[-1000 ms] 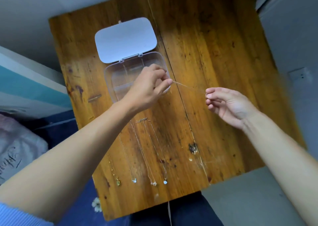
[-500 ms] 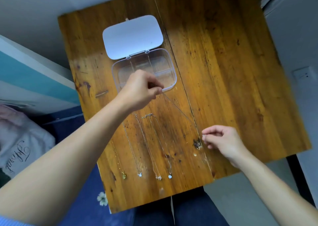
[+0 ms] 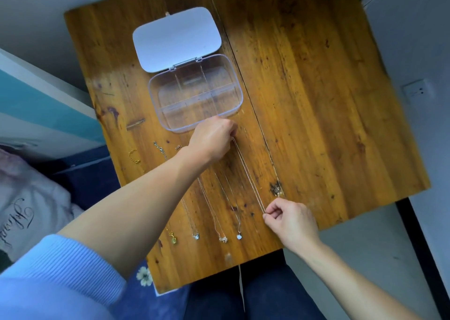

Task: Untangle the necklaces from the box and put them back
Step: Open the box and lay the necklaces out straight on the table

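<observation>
Two hands stretch a fifth necklace chain straight over the wooden bench, just near-side of the open clear box. The left hand, beside the box's near rim, pinches one end; the right hand, farther from the box, pinches the other. Four pendant necklaces lie untangled alongside. Likely next: lay this chain down parallel, then return all to the compartments.

Worn wooden table, grey floor, wall socket.

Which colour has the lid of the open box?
The lid is plain white, seen in the head view, the only view.
</observation>
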A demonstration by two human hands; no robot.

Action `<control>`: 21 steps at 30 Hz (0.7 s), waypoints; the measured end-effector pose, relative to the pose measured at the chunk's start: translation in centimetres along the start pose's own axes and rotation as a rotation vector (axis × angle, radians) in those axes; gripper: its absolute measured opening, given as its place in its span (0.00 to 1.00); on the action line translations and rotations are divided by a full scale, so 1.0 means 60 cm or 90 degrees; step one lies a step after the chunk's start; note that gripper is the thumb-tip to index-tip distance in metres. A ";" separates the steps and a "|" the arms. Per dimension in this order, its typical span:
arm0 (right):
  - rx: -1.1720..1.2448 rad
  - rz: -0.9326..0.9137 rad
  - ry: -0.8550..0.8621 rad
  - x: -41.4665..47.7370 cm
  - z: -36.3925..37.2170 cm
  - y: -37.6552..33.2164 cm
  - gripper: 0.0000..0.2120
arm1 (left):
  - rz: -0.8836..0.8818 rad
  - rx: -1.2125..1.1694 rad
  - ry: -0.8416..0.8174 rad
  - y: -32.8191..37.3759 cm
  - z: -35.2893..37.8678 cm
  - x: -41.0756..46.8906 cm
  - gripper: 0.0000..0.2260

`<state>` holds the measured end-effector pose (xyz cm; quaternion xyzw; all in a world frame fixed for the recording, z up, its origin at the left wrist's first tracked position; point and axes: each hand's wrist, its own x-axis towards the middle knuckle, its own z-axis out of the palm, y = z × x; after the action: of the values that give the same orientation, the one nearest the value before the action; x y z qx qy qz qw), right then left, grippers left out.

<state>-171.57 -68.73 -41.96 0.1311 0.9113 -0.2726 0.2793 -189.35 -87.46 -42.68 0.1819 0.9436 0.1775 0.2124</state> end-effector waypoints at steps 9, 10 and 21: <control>-0.108 -0.019 0.046 -0.005 -0.002 -0.007 0.08 | 0.000 -0.011 0.079 -0.005 -0.012 -0.034 0.08; -0.097 -0.022 0.051 -0.004 -0.006 -0.007 0.08 | -0.009 -0.034 0.112 -0.010 -0.018 -0.048 0.08; -0.098 -0.110 0.059 0.047 0.023 -0.133 0.14 | -0.405 -0.257 0.208 -0.096 -0.004 -0.243 0.08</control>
<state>-176.35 -75.76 -41.16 0.0430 0.9494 -0.2183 0.2216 -178.71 -98.63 -39.96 -0.1949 0.9202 0.3113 0.1357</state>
